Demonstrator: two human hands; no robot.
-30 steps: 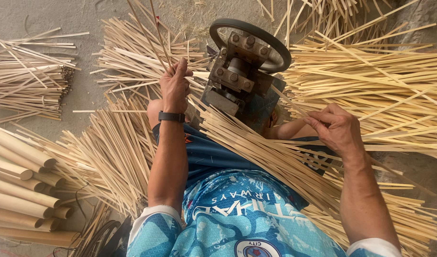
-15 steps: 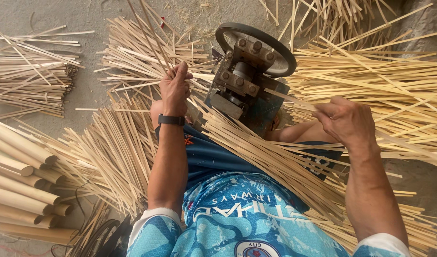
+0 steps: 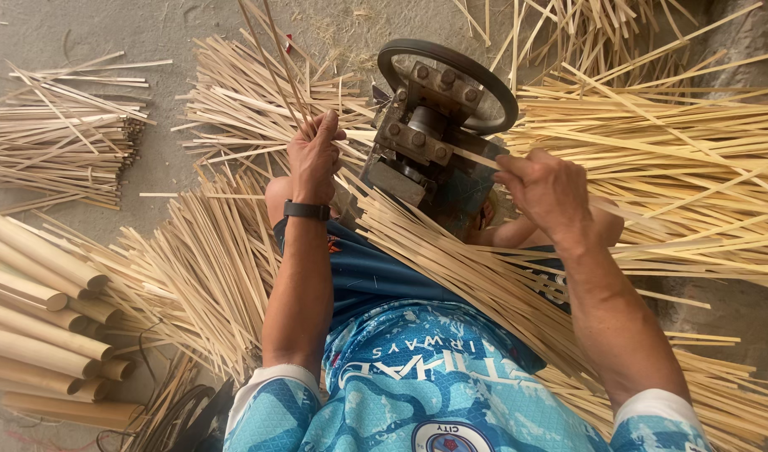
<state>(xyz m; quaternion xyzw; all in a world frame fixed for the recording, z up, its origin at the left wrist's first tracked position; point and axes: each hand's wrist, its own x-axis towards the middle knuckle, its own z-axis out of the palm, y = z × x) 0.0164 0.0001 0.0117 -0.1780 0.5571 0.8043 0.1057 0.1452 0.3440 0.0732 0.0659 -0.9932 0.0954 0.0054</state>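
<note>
A small metal splitting machine (image 3: 426, 151) with a dark round wheel stands on the ground just beyond my knees. My left hand (image 3: 315, 155), with a black wristband, is closed around thin bamboo strips (image 3: 277, 63) that rise up and away on the machine's left side. My right hand (image 3: 544, 188) pinches a pale bamboo strip (image 3: 477, 156) at the machine's right side, its tip pointing into the rollers. A long bundle of bamboo strips (image 3: 476, 276) lies slanted across my lap.
Heaps of split bamboo strips lie all round: far right (image 3: 677, 167), behind the machine (image 3: 250, 100), at the left (image 3: 66, 151) and by my left leg (image 3: 200, 268). Round bamboo tubes (image 3: 41, 318) are stacked at the lower left. The ground is bare concrete.
My right hand has moved up and left from the strips on my lap to the machine's right side with a strip. My left hand stayed by the machine, holding the strips.
</note>
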